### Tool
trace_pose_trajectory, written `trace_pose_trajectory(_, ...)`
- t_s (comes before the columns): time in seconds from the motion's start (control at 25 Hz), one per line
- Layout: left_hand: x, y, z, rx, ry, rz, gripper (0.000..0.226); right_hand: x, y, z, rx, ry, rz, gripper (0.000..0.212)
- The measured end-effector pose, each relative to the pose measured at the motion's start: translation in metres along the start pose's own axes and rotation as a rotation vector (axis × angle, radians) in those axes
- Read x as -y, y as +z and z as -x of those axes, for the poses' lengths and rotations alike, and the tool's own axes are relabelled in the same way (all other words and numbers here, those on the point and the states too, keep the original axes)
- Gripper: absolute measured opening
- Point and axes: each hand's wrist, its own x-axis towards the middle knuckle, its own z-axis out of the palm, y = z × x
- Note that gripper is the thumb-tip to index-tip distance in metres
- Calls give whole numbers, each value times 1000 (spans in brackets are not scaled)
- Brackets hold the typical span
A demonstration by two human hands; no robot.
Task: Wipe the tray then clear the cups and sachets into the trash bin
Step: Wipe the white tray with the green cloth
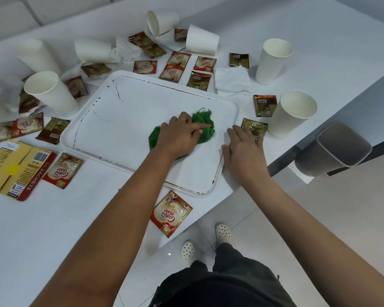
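A white tray [129, 120] with brown stains along its rim lies on the white table. My left hand [180, 135] presses a crumpled green cloth [205, 127] onto the tray's right part, index finger stretched over it. My right hand [244, 147] lies flat with straight fingers on the tray's right edge, fingertips touching a gold sachet [254, 127]. White paper cups stand around the tray, one at the left [50, 91] and two at the right [292, 113] [273, 60]; others lie tipped at the back [201, 39]. Red and gold sachets [171, 213] are scattered all round.
A grey trash bin [335, 149] stands on the floor beyond the table's right edge. A yellow sachet box [16, 167] lies flat at the left. Crumpled white napkins [232, 80] lie behind the tray. My feet in white shoes stand on the tiled floor below the table corner.
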Motion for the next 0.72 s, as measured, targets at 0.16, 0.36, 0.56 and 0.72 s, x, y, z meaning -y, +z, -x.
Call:
trace_pose_trajectory(0.16,-6,-2,4,28,-12,-53,36,-10,10,-1,-62,-27,-73,48)
trace_pose_trajectory(0.36,-12,-6,14,106,3,-61,36,-15,18,-2,-92,-63,-94,50)
trace_pose_trajectory(0.56,-37,-1,35,159,54,-75,35,-16,23,-3,-156,-76,-109,62)
trace_pose_trajectory(0.72,-38,-3,64,206,18,-67,33,-16,25,-5,-187,-59,-128,58)
